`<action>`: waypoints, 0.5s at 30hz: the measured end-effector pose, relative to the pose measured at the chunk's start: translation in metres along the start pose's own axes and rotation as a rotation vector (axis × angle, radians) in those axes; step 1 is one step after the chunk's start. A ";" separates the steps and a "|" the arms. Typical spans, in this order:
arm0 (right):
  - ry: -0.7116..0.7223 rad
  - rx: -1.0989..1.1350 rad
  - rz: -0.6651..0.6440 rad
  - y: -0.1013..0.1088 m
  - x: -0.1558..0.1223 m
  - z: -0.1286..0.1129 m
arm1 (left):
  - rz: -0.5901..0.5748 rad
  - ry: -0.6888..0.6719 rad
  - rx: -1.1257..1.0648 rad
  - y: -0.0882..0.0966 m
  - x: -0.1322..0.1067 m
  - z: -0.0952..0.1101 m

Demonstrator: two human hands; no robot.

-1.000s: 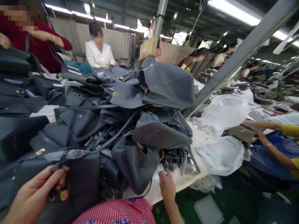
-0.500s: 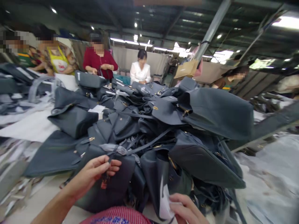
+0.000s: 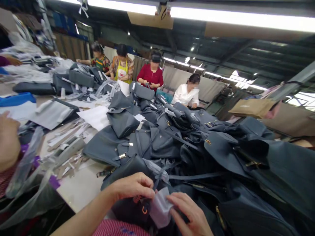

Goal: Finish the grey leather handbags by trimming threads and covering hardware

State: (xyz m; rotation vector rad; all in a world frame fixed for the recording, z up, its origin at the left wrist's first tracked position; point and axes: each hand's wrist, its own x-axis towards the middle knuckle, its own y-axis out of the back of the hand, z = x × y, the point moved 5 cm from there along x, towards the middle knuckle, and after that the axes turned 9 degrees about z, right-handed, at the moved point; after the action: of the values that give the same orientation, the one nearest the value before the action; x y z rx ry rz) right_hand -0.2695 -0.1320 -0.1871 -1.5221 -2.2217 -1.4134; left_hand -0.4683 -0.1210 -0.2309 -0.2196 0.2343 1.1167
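Note:
In the head view, my left hand is closed in a pinch on a thin dark strap at the near edge of a pile of dark blue-grey handbags. Just under its fingers hangs a gold-coloured metal ring, with a small reddish piece beside it. My right hand grips the edge of a small translucent white wrapping sheet, its fingers curled against the right side. The sheet sits between both hands, close to the left fingertips; I cannot tell whether those touch it.
Paper and card strips lie on the pale table to the left. A co-worker's hand shows at the left edge, near clear plastic film. Several people stand behind the pile. A long lamp hangs overhead.
My view has turned left. My right hand has brought the white sheet up and across to my left hand, which stays closed on the strap.

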 end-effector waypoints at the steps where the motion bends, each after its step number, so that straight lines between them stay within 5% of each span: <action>1: -0.059 0.010 0.008 -0.001 -0.001 0.004 | 0.013 0.010 -0.001 0.000 0.000 0.000; 3: -0.259 0.107 0.065 -0.005 -0.007 0.016 | 0.071 0.025 -0.041 0.001 0.000 -0.002; 9: -0.984 0.825 0.584 -0.044 -0.054 0.042 | 0.200 0.022 -0.089 0.000 0.004 -0.007; 12: -1.190 0.945 0.603 -0.069 -0.067 0.042 | 0.201 0.018 -0.086 -0.002 0.006 -0.009; 15: -1.216 0.929 0.515 -0.074 -0.063 0.044 | 0.192 0.008 -0.080 -0.002 0.004 -0.008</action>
State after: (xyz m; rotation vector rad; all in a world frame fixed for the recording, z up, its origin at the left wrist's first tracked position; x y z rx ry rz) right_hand -0.2785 -0.1483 -0.2915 -2.4155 -1.9746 0.8621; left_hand -0.4655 -0.1202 -0.2396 -0.2770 0.2220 1.3167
